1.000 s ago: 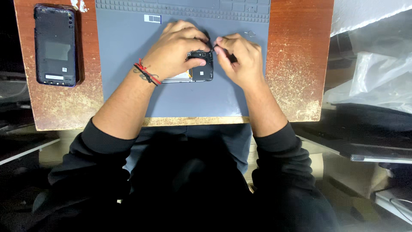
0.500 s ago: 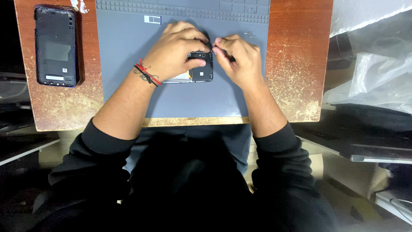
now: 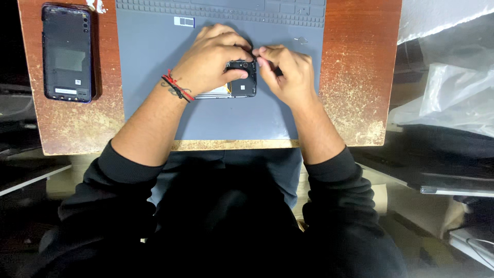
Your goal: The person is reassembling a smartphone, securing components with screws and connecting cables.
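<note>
An opened black phone (image 3: 242, 82) lies on the grey work mat (image 3: 154, 56), its insides showing. My left hand (image 3: 213, 59) covers most of it and presses it down, a red thread band on the wrist. My right hand (image 3: 288, 72) is at the phone's right end with fingers pinched around a thin dark tool, its tip at the phone's upper corner. The tool is mostly hidden by the fingers.
A removed dark phone back cover (image 3: 67, 53) lies on the worn wooden table (image 3: 355, 77) at the far left. A small metal part (image 3: 300, 39) rests on the mat near my right hand. Clear plastic bags (image 3: 453, 87) sit off the table's right edge.
</note>
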